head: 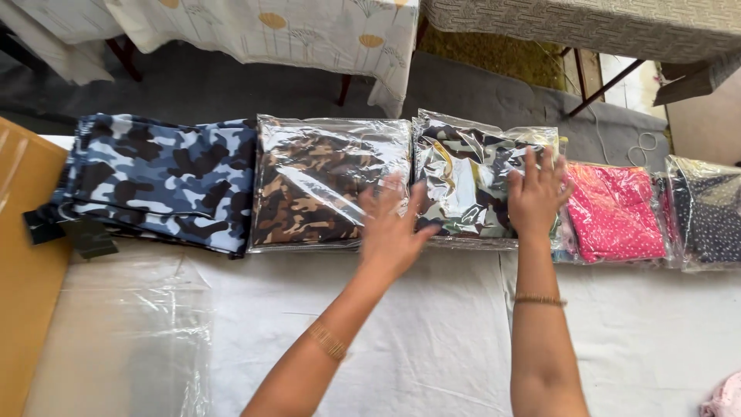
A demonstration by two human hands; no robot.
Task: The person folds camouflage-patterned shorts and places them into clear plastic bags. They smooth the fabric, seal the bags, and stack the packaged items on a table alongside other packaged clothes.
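A clear plastic packet with a grey-green camouflage garment (pixel 463 185) lies in a row on the white-covered table (pixel 432 332). My right hand (pixel 534 197) rests flat on the packet's right side, fingers spread. Blurred, with its fingers apart, my left hand (pixel 392 228) is at the packet's left edge, over the seam with a brown camouflage packet (pixel 324 181). An unbagged blue camouflage garment (pixel 158 181) lies furthest left in the row.
A pink patterned packet (pixel 614 212) and a dark dotted packet (pixel 706 220) continue the row to the right. An empty clear bag (pixel 131 340) lies front left beside a tan cardboard box (pixel 27 262). Cloth-covered tables stand beyond.
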